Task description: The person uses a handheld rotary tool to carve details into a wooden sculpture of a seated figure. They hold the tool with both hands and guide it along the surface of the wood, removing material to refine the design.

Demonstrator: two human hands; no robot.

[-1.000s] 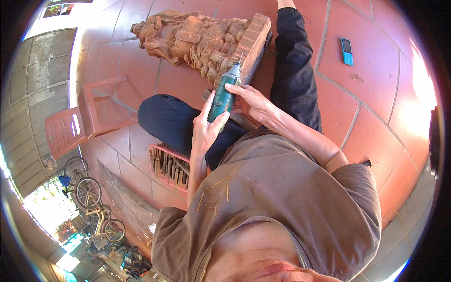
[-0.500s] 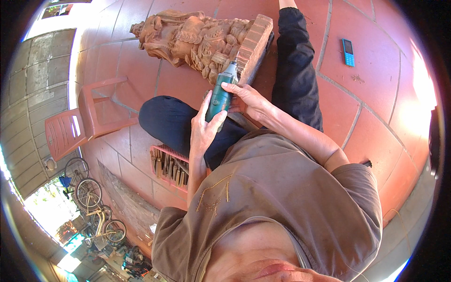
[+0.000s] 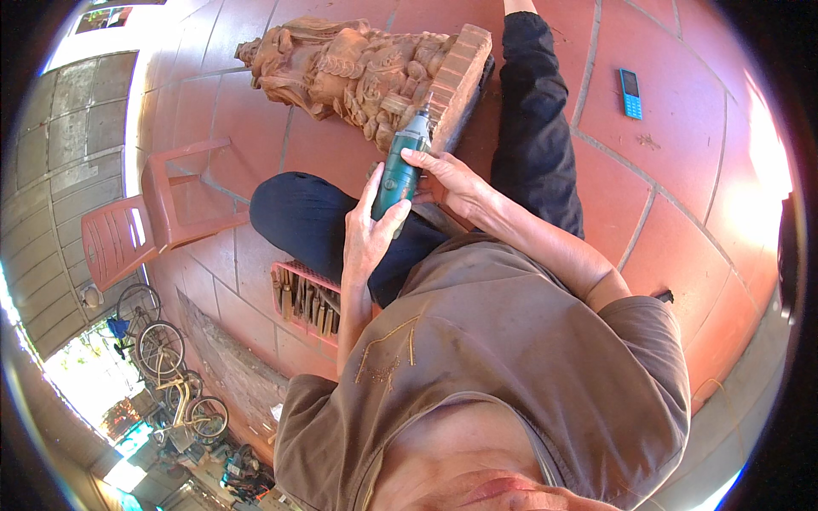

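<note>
Both my hands grip a green die grinder point(image 3: 398, 175) with a grey nose and a thin metal bit. My left hand point(image 3: 369, 226) is wrapped round its rear end, thumb along the body. From the other side my right hand point(image 3: 449, 179) holds it nearer the nose, thumb on top; some of its fingers are hidden behind the tool. The bit points away from me, close to the base of a carved brown statue point(image 3: 358, 72) lying on its side. I cannot tell whether the bit touches the carving.
A pink basket point(image 3: 279, 294) of chisels point(image 3: 308, 302) stands by my left leg. A reddish plastic chair point(image 3: 162, 200) is farther left, with bicycles point(image 3: 170, 358) beyond. On the tiled floor point(image 3: 630, 187) at right lies a blue keypad phone point(image 3: 630, 94). My outstretched leg point(image 3: 537, 128) borders the statue's base.
The view has shifted very slightly. Both hands keep the same hold on the die grinder, and the statue lies as before.
</note>
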